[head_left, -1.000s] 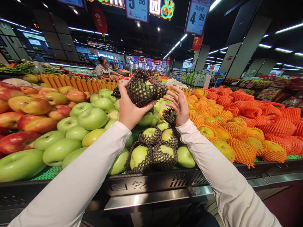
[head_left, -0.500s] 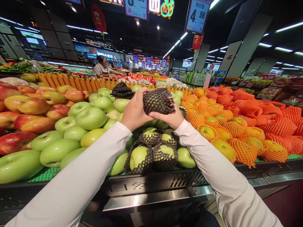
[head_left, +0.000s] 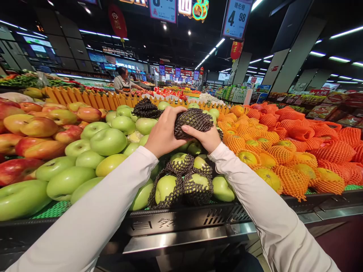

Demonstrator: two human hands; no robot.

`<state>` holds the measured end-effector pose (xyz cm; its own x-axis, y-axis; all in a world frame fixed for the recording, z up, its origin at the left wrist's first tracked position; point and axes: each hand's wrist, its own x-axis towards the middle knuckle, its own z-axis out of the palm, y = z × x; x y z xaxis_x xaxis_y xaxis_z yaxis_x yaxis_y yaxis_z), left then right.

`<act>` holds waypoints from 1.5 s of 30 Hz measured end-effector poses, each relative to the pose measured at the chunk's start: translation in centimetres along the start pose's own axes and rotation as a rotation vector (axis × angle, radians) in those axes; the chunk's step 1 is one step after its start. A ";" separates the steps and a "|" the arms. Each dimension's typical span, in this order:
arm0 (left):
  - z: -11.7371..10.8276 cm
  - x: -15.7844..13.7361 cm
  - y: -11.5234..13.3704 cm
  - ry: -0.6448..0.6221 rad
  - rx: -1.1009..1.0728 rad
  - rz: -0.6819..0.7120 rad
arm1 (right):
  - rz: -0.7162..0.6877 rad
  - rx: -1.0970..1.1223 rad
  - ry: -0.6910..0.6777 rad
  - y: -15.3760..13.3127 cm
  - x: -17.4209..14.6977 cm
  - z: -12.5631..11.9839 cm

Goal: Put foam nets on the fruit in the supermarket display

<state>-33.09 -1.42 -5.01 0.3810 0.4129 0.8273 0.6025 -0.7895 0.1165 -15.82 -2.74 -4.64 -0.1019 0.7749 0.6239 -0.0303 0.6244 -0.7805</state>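
Note:
Between my two hands, above the fruit display, is a green apple in a black foam net (head_left: 193, 121). My left hand (head_left: 166, 132) grips its left side. From the right, my right hand (head_left: 207, 136) holds it with the thumb laid across the front of the net; its other fingers are mostly hidden behind. Below my hands sit several netted green apples (head_left: 197, 186) in black foam sleeves. A heap of black foam nets (head_left: 146, 108) lies on the bare green apples (head_left: 109, 142) beyond my left hand.
Red-yellow apples (head_left: 42, 128) are piled at the left. Oranges in orange nets (head_left: 292, 177) and fruit in red nets (head_left: 334, 145) fill the right. A black crate edge (head_left: 181, 217) runs along the front, a low orange fence (head_left: 93, 99) behind. Another person (head_left: 123, 81) stands further back.
The netted apple has shifted slightly right and turned a little in my hands. My right thumb has moved up across its front. The display looks the same.

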 end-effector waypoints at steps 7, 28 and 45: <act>0.8 -0.8 -1.6 -0.483 0.258 -0.235 | -0.038 -0.016 0.415 0.7 1.6 -2.4; 0.2 -0.3 -0.7 -0.253 0.113 -0.417 | 0.024 -0.866 0.874 1.7 4.7 -13.3; -1.0 -0.1 1.2 -0.838 -0.487 -0.229 | -0.226 -1.044 0.422 3.0 3.2 -8.4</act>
<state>-33.09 -2.89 -4.42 0.7768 0.6177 0.1227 0.4414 -0.6730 0.5934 -7.84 2.43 -4.65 0.1481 0.4832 0.8629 0.8538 0.3779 -0.3581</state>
